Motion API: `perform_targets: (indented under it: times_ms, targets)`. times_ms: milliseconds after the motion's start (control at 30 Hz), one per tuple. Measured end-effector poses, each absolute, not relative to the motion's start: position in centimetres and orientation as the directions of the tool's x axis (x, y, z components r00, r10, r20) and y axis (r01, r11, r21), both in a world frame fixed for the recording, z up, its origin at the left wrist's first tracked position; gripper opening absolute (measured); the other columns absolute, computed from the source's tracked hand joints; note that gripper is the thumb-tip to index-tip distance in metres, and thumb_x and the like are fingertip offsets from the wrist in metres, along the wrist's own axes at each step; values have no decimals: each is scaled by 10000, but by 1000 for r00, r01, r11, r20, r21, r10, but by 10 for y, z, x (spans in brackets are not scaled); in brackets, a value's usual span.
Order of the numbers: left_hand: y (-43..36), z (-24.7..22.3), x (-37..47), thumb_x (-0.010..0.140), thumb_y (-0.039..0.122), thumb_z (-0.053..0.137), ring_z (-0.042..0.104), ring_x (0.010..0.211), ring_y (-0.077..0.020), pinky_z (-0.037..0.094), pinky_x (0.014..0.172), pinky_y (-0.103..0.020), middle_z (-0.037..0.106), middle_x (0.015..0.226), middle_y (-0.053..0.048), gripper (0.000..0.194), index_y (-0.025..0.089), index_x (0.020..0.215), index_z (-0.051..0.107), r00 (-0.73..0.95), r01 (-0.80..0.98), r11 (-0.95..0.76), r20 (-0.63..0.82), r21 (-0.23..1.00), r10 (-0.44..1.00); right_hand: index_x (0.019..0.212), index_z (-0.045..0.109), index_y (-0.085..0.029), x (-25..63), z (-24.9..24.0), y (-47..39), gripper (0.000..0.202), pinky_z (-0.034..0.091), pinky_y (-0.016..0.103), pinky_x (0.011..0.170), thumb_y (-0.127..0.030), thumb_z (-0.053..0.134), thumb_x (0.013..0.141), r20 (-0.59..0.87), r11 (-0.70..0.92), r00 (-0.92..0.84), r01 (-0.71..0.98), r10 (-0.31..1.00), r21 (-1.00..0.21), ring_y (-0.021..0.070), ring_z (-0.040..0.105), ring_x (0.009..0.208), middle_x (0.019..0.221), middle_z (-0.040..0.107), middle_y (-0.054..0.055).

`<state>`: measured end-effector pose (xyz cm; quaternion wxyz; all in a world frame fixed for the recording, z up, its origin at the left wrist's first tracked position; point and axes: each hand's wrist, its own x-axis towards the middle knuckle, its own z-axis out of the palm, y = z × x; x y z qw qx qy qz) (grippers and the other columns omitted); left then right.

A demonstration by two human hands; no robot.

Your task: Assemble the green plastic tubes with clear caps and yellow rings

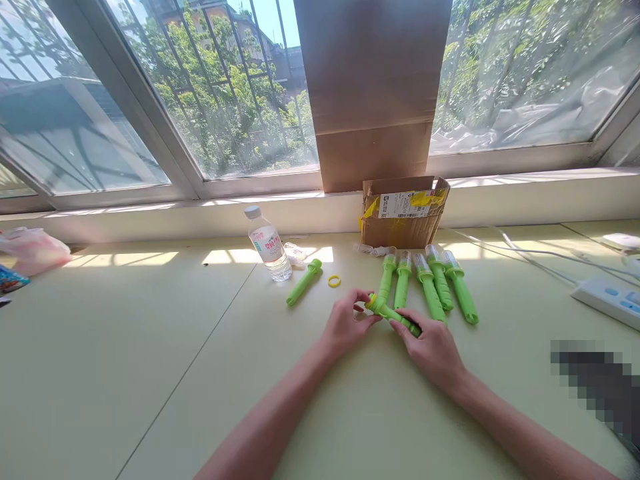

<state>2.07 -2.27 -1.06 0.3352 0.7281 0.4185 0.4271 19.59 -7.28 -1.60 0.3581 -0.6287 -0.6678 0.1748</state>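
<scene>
Between my two hands lies a green plastic handle (403, 322), tilted down to the right. My left hand (346, 321) pinches its upper end, where a yellow ring (371, 302) sits. The fingers of my right hand (434, 345) are closed around the lower part. Just beyond, several similar green handles (431, 295) with clear ribbed caps lie side by side. To the left rest an uncapped green handle (303, 285) and a loose yellow ring (333, 286).
A water bottle (271, 248) stands behind the uncapped handle, beside crumpled clear plastic (295, 254). An open cardboard box (397, 230) stands against the window wall. On the right are a white power strip (610, 297) and cables; plastic bags (37, 250) lie far left.
</scene>
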Motion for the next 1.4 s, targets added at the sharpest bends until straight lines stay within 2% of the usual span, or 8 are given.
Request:
perform_targets:
  times_ms: [133,200,300,400,567,833,1167,1400]
  targets:
    - [-22,-13,21,700,235,691,635,924,-187,531,761,-352,659,1065,-65,248,196,835,487,263,326,-430,356,842,897,1088,575,-217,198,-18,-70,336,446,268,598,-376,542,794,347,245,-12,729,938,-639,172,610,690,870,674,24]
    - [-22,-13,21,699,226,692,637,921,-187,531,765,-354,660,1069,-64,247,195,839,490,258,326,-439,368,837,893,1036,573,-211,198,-19,-71,285,451,278,627,-341,550,784,401,280,-21,750,916,-600,185,614,761,933,657,41]
    - [-23,-13,21,701,236,694,638,908,-183,532,764,-352,665,1057,-57,244,193,843,500,251,334,-448,380,829,891,942,599,-229,196,-18,-73,171,431,261,611,-308,537,804,417,252,5,789,909,-560,167,608,752,913,648,18]
    - [-23,-12,21,712,279,691,640,864,-172,534,757,-349,670,1021,-48,234,189,833,511,237,348,-438,375,829,896,982,617,-262,195,-17,-76,185,408,243,598,-305,526,826,414,211,28,827,910,-521,157,604,777,899,652,-5]
    - [-23,-12,21,714,321,688,634,810,-161,535,746,-347,672,955,-34,246,189,839,522,223,369,-415,354,831,908,1018,626,-233,194,-19,-77,232,411,248,629,-334,489,860,434,221,12,847,901,-483,166,611,829,937,669,17]
    - [-23,-11,22,723,370,675,637,876,-191,533,746,-350,670,900,-44,251,190,822,531,222,354,-392,331,849,917,1020,649,-225,193,-21,-76,300,418,258,589,-382,435,880,418,187,17,877,908,-442,184,636,787,933,694,38]
    - [-23,-11,21,709,322,690,636,919,-207,535,733,-342,671,938,-61,254,185,849,528,259,333,-422,349,843,901,991,661,-227,195,-18,-73,334,402,248,520,-436,434,861,325,148,60,803,944,-578,161,608,588,746,698,20]
    - [-23,-12,21,731,307,671,631,937,-206,540,748,-363,668,967,-54,216,189,830,520,243,332,-435,370,837,897,1062,571,-239,196,-17,-72,287,409,255,547,-339,516,798,361,226,-24,819,932,-528,164,601,626,801,670,0]
